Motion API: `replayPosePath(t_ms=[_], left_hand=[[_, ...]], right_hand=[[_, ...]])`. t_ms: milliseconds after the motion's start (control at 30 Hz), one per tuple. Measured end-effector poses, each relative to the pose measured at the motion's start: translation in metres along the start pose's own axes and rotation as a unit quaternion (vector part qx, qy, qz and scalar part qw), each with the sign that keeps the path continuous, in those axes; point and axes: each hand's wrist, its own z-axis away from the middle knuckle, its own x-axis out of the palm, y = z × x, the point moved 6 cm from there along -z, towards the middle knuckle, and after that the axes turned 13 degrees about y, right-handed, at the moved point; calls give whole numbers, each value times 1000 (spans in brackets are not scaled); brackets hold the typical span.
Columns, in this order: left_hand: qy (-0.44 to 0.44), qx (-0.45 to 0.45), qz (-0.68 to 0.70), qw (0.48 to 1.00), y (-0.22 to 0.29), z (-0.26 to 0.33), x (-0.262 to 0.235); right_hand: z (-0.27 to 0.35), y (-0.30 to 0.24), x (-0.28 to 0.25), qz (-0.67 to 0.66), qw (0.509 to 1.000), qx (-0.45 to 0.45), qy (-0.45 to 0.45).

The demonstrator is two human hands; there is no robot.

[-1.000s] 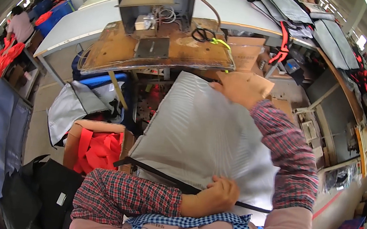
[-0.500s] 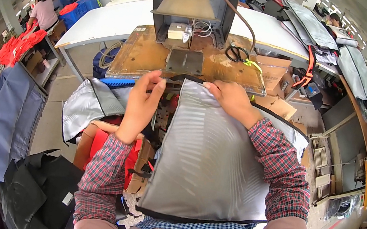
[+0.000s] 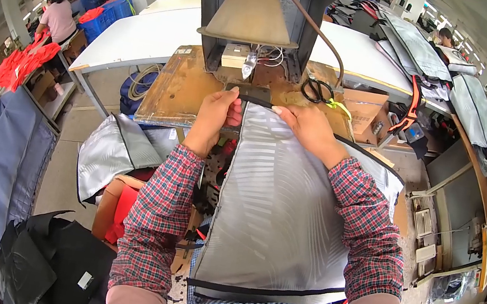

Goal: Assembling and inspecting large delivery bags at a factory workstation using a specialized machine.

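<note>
A silver fabric piece with black edging [image 3: 278, 215] hangs from the worktop's near edge down to my lap. My left hand [image 3: 215, 121] is closed, pinching the end of a black strip [image 3: 256, 100] at the piece's upper edge. With thumb on top, my right hand [image 3: 310, 131] grips that same edge further right; its fingertips under the fabric are hidden. Both hands are at the front of a worn brown worktop [image 3: 171, 86], before a machine with a cone-shaped hood [image 3: 249, 13]. Black-handled scissors [image 3: 317, 91] lie on the worktop beyond my right hand.
More silver pieces [image 3: 106, 156] hang at the left beside a cardboard box [image 3: 114, 205] with red material. Black fabric [image 3: 54, 262] lies at lower left. White tables [image 3: 134, 39] stand behind the machine. Stacked silver pieces [image 3: 416, 46] are at far right. Another person [image 3: 59, 21] works at far left.
My left hand has moved right and closed on the black strip; before, it was raised beside it with fingers apart. My right hand stays on the edge.
</note>
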Motion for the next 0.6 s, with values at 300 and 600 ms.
replayPosePath(t_ms=[300,600], left_hand=[[40,-90,69,993,-22,-56,-9],[54,-72,90,992,-19,-71,-2]], right_hand=[[-34,2,15,20,999,5,-39],[-45,11,20,28,998,28,-56]])
